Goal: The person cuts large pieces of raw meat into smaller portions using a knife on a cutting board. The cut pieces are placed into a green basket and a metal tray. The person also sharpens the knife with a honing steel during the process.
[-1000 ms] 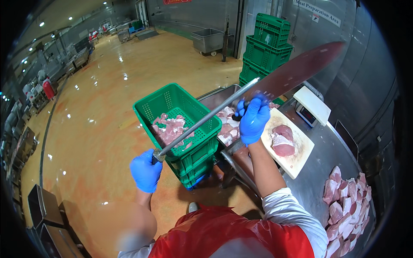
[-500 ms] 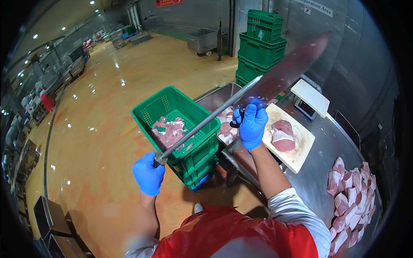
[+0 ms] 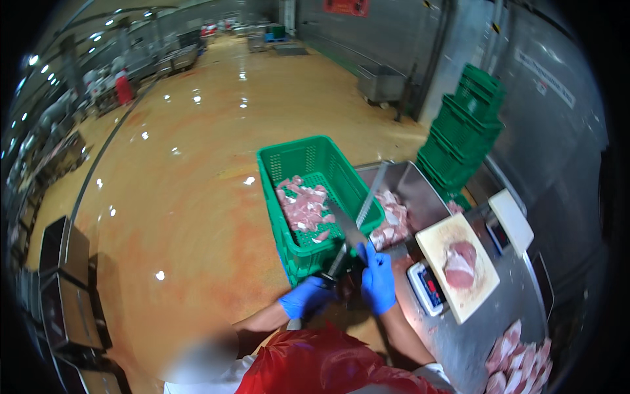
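In a blue glove, my left hand (image 3: 306, 299) is closed round the handle of a sharpening steel (image 3: 370, 196), whose long rod slants up and away to the right. My right hand (image 3: 378, 281), also blue-gloved, grips a large knife (image 3: 346, 223). Its blade points up and left and crosses the steel; whether they touch I cannot tell. The knife's handle is hidden in my fingers. Just beyond both hands is a green perforated crate (image 3: 268, 190) with pink meat trimmings (image 3: 303, 203) inside.
At right, a meat chunk (image 3: 461, 264) lies on a white cutting board (image 3: 484, 284), beside a scale (image 3: 425, 289). More cut meat (image 3: 518, 360) is heaped on the steel table (image 3: 453, 341). A metal bin (image 3: 420, 190) holds meat pieces. Green crates (image 3: 456, 138) are stacked behind.
My right hand has come down and nearer, and the knife blade now points up-left instead of up-right. My left hand has shifted right with the steel, which stands steeper. The view has turned left.
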A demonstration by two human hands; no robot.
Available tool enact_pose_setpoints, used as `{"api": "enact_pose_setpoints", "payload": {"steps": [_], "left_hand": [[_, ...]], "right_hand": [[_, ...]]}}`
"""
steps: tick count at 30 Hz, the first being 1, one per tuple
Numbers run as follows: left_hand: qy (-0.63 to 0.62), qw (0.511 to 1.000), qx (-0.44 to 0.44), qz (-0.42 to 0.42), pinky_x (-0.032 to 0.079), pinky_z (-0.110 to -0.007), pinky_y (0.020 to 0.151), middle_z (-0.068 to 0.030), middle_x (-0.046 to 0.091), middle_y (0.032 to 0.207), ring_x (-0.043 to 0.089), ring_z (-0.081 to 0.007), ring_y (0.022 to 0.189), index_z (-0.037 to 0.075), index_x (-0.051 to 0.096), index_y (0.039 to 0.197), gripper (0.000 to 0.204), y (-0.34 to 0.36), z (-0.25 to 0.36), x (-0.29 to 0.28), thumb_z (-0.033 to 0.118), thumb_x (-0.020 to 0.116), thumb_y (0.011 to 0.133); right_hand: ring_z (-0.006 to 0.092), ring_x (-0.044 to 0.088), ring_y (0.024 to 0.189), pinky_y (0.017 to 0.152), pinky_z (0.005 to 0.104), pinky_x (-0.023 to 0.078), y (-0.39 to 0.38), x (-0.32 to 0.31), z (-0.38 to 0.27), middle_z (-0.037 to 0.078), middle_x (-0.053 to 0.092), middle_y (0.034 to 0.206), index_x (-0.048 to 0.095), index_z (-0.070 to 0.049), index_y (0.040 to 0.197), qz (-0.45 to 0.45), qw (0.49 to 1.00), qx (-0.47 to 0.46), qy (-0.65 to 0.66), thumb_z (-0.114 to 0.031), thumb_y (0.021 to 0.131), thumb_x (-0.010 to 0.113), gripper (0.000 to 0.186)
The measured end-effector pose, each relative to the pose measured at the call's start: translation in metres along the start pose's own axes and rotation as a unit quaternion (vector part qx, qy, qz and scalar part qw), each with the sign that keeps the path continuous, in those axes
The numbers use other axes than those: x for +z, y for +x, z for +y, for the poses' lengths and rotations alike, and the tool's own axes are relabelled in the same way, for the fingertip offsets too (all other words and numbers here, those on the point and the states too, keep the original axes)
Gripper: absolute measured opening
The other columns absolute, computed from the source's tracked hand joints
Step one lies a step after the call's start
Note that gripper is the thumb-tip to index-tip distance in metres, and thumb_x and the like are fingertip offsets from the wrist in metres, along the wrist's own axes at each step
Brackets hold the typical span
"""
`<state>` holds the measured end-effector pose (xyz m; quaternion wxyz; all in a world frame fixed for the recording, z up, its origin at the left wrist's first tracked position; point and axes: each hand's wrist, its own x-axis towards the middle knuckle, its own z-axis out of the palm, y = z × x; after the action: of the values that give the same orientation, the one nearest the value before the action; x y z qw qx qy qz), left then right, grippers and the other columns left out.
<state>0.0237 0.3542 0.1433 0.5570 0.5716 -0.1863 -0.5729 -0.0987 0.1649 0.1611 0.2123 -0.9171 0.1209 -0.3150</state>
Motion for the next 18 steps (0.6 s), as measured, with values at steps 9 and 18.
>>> {"api": "enact_pose_setpoints", "payload": {"steps": [9, 18], "left_hand": [[0.051, 0.997, 0.044, -0.036, 0.045, -0.028, 0.048, -0.0011, 0.058, 0.066, 0.055, -0.0107, 0.053, 0.008, 0.061, 0.081, 0.017, -0.06, 0.033, 0.011, 0.02, 0.07, 0.089], [0.096, 0.992, 0.078, 0.029, 0.043, -0.029, 0.047, 0.0002, 0.06, 0.063, 0.055, -0.009, 0.053, 0.012, 0.069, 0.083, 0.021, -0.04, -0.004, -0.034, 0.031, 0.074, 0.088]], "right_hand": [[0.0231, 0.061, 0.113, 0.097, 0.0338, 0.048, 0.022, 0.014, 0.083, 0.022, 0.057, 0.145, 0.034, 0.003, 0.157, 0.138, 0.96, 0.201, 0.137, -0.016, 0.11, 0.039, 0.051], [0.0383, 0.065, 0.091, 0.082, 0.05, 0.052, 0.038, 0.075, 0.036, 0.025, 0.068, 0.114, 0.043, -0.004, 0.153, 0.094, 0.995, 0.0, -0.021, -0.026, 0.108, 0.04, 0.05]]}}
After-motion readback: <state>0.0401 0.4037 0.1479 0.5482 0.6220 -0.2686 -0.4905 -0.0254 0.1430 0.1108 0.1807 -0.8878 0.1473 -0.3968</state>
